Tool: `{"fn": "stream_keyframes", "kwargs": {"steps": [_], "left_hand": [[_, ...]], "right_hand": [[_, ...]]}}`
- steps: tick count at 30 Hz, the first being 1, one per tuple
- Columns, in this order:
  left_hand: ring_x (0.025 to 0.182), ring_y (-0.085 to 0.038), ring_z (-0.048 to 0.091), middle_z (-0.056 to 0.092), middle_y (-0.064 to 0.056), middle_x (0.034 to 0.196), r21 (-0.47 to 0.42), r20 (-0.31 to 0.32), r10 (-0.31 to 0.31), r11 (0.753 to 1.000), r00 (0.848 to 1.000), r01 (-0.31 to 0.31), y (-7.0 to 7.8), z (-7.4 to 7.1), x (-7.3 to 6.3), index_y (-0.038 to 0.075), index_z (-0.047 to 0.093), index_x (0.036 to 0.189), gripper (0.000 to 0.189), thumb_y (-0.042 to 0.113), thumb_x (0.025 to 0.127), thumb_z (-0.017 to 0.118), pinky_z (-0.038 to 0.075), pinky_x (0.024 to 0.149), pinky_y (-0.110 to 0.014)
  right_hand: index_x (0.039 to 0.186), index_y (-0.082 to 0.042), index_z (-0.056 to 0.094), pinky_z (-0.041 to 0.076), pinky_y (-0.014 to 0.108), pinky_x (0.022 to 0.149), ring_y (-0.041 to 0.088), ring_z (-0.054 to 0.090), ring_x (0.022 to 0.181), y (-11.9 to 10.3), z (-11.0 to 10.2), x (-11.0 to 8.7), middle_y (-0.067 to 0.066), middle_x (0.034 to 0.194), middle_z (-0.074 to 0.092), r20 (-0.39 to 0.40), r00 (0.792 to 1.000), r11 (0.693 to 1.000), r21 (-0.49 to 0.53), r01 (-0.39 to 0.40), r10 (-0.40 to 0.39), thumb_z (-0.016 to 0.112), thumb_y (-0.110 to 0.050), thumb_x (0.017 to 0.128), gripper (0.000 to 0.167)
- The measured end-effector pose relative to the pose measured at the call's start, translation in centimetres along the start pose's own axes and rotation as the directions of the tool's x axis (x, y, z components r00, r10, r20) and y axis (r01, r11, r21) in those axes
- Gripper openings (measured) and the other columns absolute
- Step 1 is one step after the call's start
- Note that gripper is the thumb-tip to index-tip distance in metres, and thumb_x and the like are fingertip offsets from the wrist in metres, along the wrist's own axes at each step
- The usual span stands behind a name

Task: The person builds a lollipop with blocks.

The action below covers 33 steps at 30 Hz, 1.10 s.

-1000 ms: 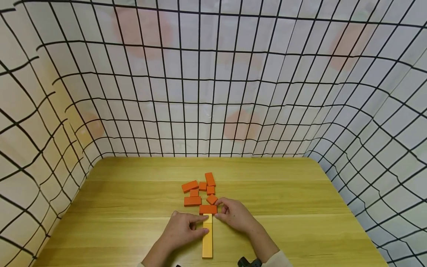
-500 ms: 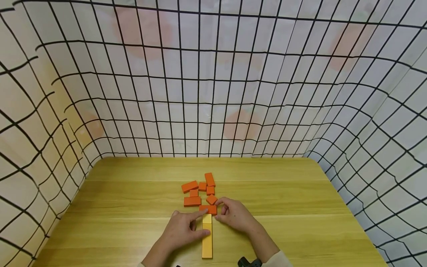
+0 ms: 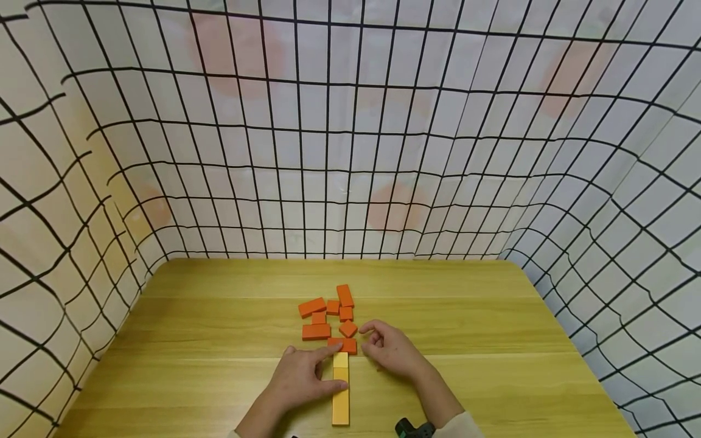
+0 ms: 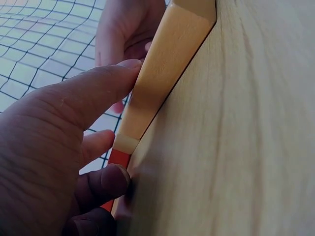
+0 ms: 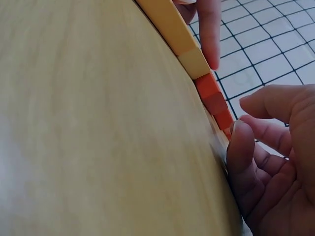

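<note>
In the head view a long yellow block (image 3: 341,409) lies flat, pointing away from me. A short pale yellow block (image 3: 341,361) adjoins its far end, and an orange-red block (image 3: 350,347) lies crosswise beyond that. My left hand (image 3: 297,378) reaches over from the left, index fingertip on the crosswise block and thumb on the long one. The left wrist view shows that thumb (image 4: 98,88) along the long block's upper edge. To the right, my right hand (image 3: 397,351) hovers beside a turned orange-red cube (image 3: 348,329), holding nothing, its fingers loosely bent, as the right wrist view also shows.
Several more orange-red blocks (image 3: 316,331) lie loosely grouped further off on the wooden table (image 3: 465,316). A black grid net (image 3: 350,164) over pale cloth encloses the table's back and sides. A dark device (image 3: 413,428) sits by the right wrist.
My left index finger has moved forward from the pale block onto the crosswise orange-red block. My right hand has drawn slightly away to the right from the orange-red blocks.
</note>
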<state>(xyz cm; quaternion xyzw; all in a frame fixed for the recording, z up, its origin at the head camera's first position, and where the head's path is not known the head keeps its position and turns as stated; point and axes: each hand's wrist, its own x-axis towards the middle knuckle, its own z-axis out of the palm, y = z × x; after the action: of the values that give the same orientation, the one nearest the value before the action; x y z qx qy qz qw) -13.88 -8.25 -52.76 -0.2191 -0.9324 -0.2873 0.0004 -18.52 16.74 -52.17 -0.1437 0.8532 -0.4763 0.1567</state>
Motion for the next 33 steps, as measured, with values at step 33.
{"fn": "stream_keyframes", "kwargs": {"steps": [33], "left_hand": [[0.048, 0.0, 0.03, 0.035, 0.019, 0.051, -0.003, -0.022, -0.006, 1.0, 1.0, 0.006, 0.1, 0.3, -0.3, 0.032, 0.066, 0.138, 0.067, 0.069, 0.082, 0.071, 0.024, 0.069, -0.028]], "right_hand": [[0.098, -0.019, 0.066, 0.042, 0.029, 0.06, 0.012, 0.051, 0.064, -2.4, 1.2, 3.1, -0.005, 0.074, 0.058, -0.139, 0.99, 0.949, -0.312, -0.034, -0.011, 0.069, -0.046, 0.096, 0.026]]}}
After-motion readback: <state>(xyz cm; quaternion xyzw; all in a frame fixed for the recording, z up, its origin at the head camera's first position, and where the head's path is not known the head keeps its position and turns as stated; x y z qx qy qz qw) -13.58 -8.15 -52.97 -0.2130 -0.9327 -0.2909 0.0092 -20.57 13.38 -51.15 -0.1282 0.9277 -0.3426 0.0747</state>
